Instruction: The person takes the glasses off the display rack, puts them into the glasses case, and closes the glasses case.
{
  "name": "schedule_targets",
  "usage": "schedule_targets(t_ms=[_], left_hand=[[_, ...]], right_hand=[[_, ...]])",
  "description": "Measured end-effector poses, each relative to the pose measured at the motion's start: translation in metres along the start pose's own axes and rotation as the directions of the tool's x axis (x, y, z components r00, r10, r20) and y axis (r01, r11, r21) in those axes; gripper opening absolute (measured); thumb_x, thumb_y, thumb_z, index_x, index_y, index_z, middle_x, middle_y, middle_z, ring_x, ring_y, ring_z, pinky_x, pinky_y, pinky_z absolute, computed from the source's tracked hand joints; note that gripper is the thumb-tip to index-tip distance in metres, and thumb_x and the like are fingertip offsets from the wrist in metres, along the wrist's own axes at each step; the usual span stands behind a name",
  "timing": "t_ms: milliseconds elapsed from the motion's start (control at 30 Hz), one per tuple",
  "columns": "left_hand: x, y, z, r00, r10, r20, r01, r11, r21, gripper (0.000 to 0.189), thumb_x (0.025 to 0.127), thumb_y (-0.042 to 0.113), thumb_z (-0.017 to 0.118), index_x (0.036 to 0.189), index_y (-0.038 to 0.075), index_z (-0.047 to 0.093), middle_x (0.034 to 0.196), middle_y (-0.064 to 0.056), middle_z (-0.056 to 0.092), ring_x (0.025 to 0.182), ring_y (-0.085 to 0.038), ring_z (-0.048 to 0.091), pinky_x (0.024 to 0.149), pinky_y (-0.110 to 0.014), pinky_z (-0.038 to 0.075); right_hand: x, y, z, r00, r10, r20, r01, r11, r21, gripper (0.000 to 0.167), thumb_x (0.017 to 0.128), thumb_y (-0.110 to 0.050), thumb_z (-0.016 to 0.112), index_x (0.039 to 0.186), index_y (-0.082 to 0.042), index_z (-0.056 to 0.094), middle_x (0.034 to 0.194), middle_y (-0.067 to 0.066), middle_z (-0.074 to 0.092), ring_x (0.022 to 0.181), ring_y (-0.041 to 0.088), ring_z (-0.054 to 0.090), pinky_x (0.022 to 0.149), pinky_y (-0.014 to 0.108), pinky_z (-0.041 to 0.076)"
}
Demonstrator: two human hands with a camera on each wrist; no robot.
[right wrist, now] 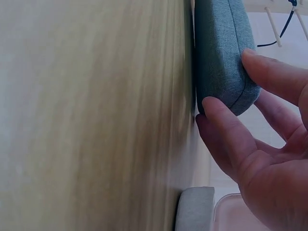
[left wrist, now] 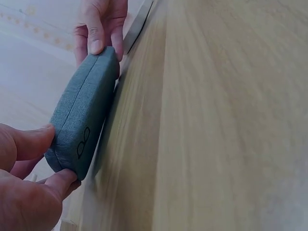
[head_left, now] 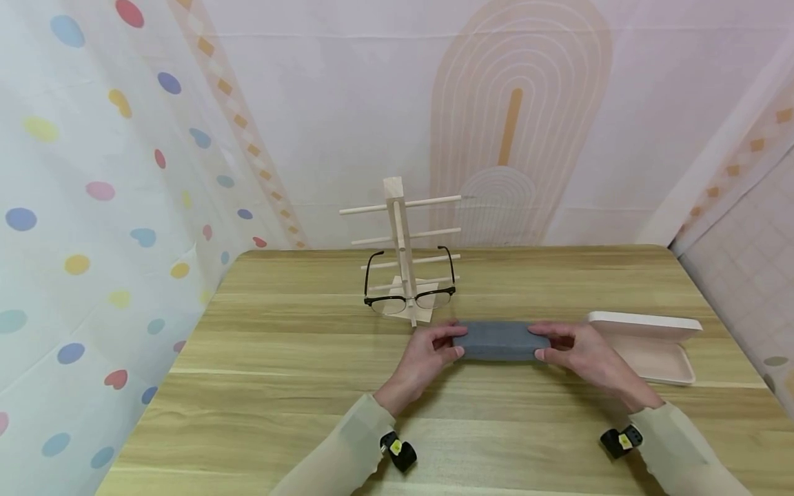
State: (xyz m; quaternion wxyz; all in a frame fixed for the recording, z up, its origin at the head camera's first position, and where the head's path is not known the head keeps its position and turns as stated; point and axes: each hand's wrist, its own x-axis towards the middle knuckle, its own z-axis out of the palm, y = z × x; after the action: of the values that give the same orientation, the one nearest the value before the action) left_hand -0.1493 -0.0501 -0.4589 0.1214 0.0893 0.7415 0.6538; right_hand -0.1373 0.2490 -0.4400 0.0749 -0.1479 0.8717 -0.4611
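Observation:
A closed blue-grey fabric glasses case (head_left: 501, 340) lies lengthwise between both hands, low over the wooden table; I cannot tell whether it touches the wood. My left hand (head_left: 424, 358) pinches its left end between thumb and fingers. At the opposite end, my right hand (head_left: 583, 355) grips it the same way. The left wrist view shows a seam along the case (left wrist: 79, 110) and a small dark glasses mark on one side. Fingertips of the right hand (right wrist: 269, 139) press its rounded end in the right wrist view.
Behind the case stands a wooden glasses rack (head_left: 400, 234) with several pegs, holding black half-rimmed glasses (head_left: 434, 297) on a low one. A white case with a pinkish inside (head_left: 651, 362) lies with its lid raised, just beyond the right hand. Patterned curtains (head_left: 347, 103) border the table.

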Motion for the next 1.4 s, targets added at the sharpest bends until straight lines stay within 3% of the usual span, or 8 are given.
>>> schedule_targets(t_ms=[167, 433, 733, 933, 1067, 1233, 1400], left_hand=[[0.001, -0.002, 0.0, 1.0, 0.007, -0.002, -0.006, 1.0, 0.03, 0.033, 0.091, -0.011, 0.069, 0.124, -0.005, 0.071, 0.154, -0.022, 0.047, 0.141, -0.037, 0.047, 0.112, -0.039, 0.045], [0.0, -0.004, 0.002, 1.0, 0.004, 0.021, -0.004, 1.0, -0.019, 0.043, 0.086, -0.022, 0.065, 0.127, -0.011, 0.066, 0.157, -0.024, 0.041, 0.142, -0.04, 0.044, 0.112, -0.039, 0.043], [-0.001, -0.005, 0.003, 0.999, 0.006, 0.04, -0.005, 1.0, -0.019, 0.06, 0.083, -0.019, 0.063, 0.142, -0.009, 0.055, 0.158, -0.023, 0.039, 0.147, -0.04, 0.036, 0.118, -0.045, 0.035], [-0.007, 0.001, 0.005, 0.998, -0.023, 0.066, 0.027, 0.998, -0.061, 0.078, 0.081, -0.012, 0.069, 0.153, -0.006, 0.041, 0.162, -0.027, 0.032, 0.149, -0.042, 0.031, 0.12, -0.045, 0.031], [-0.012, 0.005, 0.008, 0.997, -0.034, 0.066, 0.035, 0.999, -0.017, 0.083, 0.084, -0.005, 0.073, 0.158, -0.003, 0.034, 0.162, -0.029, 0.028, 0.15, -0.042, 0.03, 0.12, -0.046, 0.029], [-0.021, 0.01, 0.009, 0.998, -0.017, 0.06, 0.013, 0.998, 0.064, 0.085, 0.089, 0.003, 0.073, 0.16, -0.003, 0.027, 0.163, -0.029, 0.027, 0.15, -0.041, 0.03, 0.12, -0.047, 0.03], [-0.03, 0.015, 0.008, 0.998, 0.001, 0.058, -0.006, 0.997, 0.083, 0.082, 0.093, 0.01, 0.07, 0.161, -0.001, 0.026, 0.165, -0.026, 0.027, 0.151, -0.04, 0.028, 0.121, -0.049, 0.029]], right_hand=[[0.0, -0.001, 0.001, 1.0, 0.01, -0.011, -0.01, 1.0, -0.009, 0.042, 0.094, -0.017, 0.078, 0.132, -0.003, 0.069, 0.142, 0.021, 0.06, 0.124, 0.037, 0.061, 0.092, 0.027, 0.054], [0.0, 0.001, 0.007, 1.0, 0.012, -0.002, -0.012, 0.999, 0.045, 0.04, 0.091, -0.007, 0.079, 0.129, -0.001, 0.067, 0.145, 0.025, 0.054, 0.13, 0.044, 0.055, 0.102, 0.04, 0.051], [-0.002, 0.0, 0.01, 0.999, -0.032, -0.003, 0.032, 0.997, 0.075, 0.038, 0.089, 0.002, 0.078, 0.124, 0.003, 0.065, 0.144, 0.029, 0.049, 0.127, 0.043, 0.056, 0.097, 0.031, 0.054], [-0.005, -0.002, 0.01, 0.999, -0.038, 0.006, 0.037, 0.999, 0.026, 0.046, 0.094, -0.005, 0.075, 0.136, 0.004, 0.06, 0.151, 0.03, 0.046, 0.131, 0.047, 0.053, 0.1, 0.044, 0.054], [-0.01, -0.003, 0.012, 0.999, -0.045, -0.022, 0.044, 0.998, -0.036, 0.049, 0.1, -0.015, 0.07, 0.143, 0.003, 0.055, 0.152, 0.029, 0.046, 0.131, 0.048, 0.054, 0.102, 0.053, 0.051], [-0.017, -0.007, 0.015, 0.997, -0.032, -0.076, 0.029, 0.998, -0.049, 0.054, 0.102, -0.019, 0.067, 0.148, 0.004, 0.049, 0.151, 0.03, 0.047, 0.129, 0.048, 0.056, 0.1, 0.053, 0.052], [-0.022, -0.012, 0.016, 0.994, -0.027, -0.104, 0.023, 0.999, -0.039, 0.056, 0.103, -0.022, 0.066, 0.15, 0.003, 0.047, 0.15, 0.026, 0.05, 0.132, 0.047, 0.053, 0.101, 0.05, 0.052]])
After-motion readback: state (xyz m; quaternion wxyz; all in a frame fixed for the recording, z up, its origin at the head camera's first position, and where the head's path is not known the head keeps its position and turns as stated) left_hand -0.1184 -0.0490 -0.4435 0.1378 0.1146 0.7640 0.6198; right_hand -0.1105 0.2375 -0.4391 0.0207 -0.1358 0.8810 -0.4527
